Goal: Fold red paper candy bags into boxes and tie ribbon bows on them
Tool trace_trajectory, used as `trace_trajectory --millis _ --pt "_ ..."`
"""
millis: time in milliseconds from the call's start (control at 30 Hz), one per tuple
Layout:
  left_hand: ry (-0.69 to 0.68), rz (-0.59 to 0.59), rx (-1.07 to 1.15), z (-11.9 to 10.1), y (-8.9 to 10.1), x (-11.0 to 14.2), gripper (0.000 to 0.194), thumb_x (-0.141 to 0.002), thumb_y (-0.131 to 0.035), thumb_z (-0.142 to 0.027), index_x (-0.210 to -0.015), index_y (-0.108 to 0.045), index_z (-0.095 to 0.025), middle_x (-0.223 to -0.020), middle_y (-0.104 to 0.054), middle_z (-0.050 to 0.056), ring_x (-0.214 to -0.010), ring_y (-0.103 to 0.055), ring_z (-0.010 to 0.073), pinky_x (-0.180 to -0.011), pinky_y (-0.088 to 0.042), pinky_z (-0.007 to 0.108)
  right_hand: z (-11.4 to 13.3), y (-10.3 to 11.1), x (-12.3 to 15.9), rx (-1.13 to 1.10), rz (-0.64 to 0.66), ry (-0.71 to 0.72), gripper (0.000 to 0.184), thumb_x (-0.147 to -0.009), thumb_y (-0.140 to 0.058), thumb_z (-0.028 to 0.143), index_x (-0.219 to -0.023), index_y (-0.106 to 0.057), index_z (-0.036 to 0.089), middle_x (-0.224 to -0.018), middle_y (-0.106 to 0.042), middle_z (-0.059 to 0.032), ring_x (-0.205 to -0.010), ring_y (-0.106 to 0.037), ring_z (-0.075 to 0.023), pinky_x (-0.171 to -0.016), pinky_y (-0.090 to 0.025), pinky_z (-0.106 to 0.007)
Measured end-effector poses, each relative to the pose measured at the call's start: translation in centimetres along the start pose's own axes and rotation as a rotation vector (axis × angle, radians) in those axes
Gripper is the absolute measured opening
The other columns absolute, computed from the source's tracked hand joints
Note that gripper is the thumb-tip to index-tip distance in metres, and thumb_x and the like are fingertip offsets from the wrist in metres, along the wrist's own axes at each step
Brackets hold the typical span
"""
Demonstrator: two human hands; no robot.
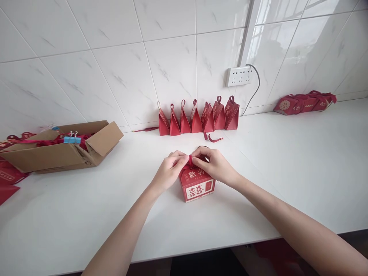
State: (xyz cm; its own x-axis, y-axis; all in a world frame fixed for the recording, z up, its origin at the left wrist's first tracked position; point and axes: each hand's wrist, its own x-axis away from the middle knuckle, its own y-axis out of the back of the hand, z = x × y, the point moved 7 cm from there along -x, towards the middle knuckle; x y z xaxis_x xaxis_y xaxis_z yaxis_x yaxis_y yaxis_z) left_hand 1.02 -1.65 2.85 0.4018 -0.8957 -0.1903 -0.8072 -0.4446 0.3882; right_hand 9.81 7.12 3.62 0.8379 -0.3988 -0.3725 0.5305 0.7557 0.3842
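A red gift box (198,188) with gold-and-white lettering stands upright on the white table in front of me. At its top, a red ribbon (190,160) is bunched between my two hands. My left hand (172,168) pinches the ribbon from the left, thumb and fingers pressed together. From the right, my right hand (211,163) pinches the same ribbon close beside it. The fingers partly cover the box's top, so the exact shape of the knot or loop cannot be made out.
Several red triangular boxes (197,122) with ribbon loops line the tiled wall. Loose ribbon pieces (215,139) lie before them. An open cardboard box (54,155) with ribbons and a blue clip sits left. Wrapped red boxes (304,104) lie back right, past a power socket (239,76).
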Motion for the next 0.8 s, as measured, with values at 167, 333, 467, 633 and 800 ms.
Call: trace_trajectory --millis 167,333,467,633,800 --pt "-0.006 0.006 0.066 0.36 -0.17 -0.13 0.037 -0.086 -0.045 -0.044 -0.070 -0.060 -0.015 -0.090 -0.053 0.004 -0.087 -0.051 0.0162 -0.076 -0.039 0.025 0.03 -0.02 -0.05 -0.001 0.053 -0.005 0.014 -0.085 -0.047 0.025 -0.078 -0.057 0.017 -0.076 -0.063 -0.0011 -0.068 -0.057 -0.0127 -0.063 -0.045 -0.026" --pt "-0.007 0.026 0.123 0.71 -0.25 -0.29 0.035 -0.086 -0.047 -0.042 -0.069 -0.061 -0.015 -0.089 -0.051 0.004 -0.086 -0.051 0.0161 -0.076 -0.040 0.027 0.14 -0.14 -0.03 0.006 0.089 -0.002 0.014 -0.087 -0.044 0.023 -0.076 -0.052 0.018 -0.075 -0.061 -0.0004 -0.066 -0.056 -0.0123 -0.062 -0.044 -0.026" --pt "-0.019 -0.002 0.129 0.79 -0.19 -0.38 0.036 -0.085 -0.048 -0.042 -0.065 -0.061 -0.015 -0.088 -0.051 0.004 -0.084 -0.050 0.0156 -0.075 -0.038 0.027 0.24 -0.11 0.03 0.011 0.092 0.003 0.013 -0.087 -0.045 0.024 -0.078 -0.053 0.018 -0.076 -0.061 -0.0007 -0.067 -0.056 -0.0125 -0.062 -0.044 -0.026" --pt "-0.028 -0.063 0.137 0.85 0.04 -0.37 0.036 -0.084 -0.050 -0.042 -0.063 -0.056 -0.014 -0.086 -0.051 0.004 -0.080 -0.049 0.0153 -0.071 -0.038 0.027 0.37 0.06 0.13 0.013 0.133 0.001 0.009 -0.084 -0.052 0.026 -0.083 -0.056 0.018 -0.079 -0.062 -0.0009 -0.069 -0.056 -0.0127 -0.062 -0.045 -0.025" --pt "-0.024 -0.064 0.144 1.01 0.10 -0.36 0.040 -0.084 -0.050 -0.045 -0.057 -0.052 -0.014 -0.083 -0.051 0.003 -0.076 -0.048 0.0141 -0.068 -0.036 0.026 0.36 0.26 0.16 0.025 0.204 0.026 0.011 -0.080 -0.057 0.019 -0.091 -0.058 0.019 -0.084 -0.063 -0.0006 -0.072 -0.057 -0.0124 -0.064 -0.046 -0.025"
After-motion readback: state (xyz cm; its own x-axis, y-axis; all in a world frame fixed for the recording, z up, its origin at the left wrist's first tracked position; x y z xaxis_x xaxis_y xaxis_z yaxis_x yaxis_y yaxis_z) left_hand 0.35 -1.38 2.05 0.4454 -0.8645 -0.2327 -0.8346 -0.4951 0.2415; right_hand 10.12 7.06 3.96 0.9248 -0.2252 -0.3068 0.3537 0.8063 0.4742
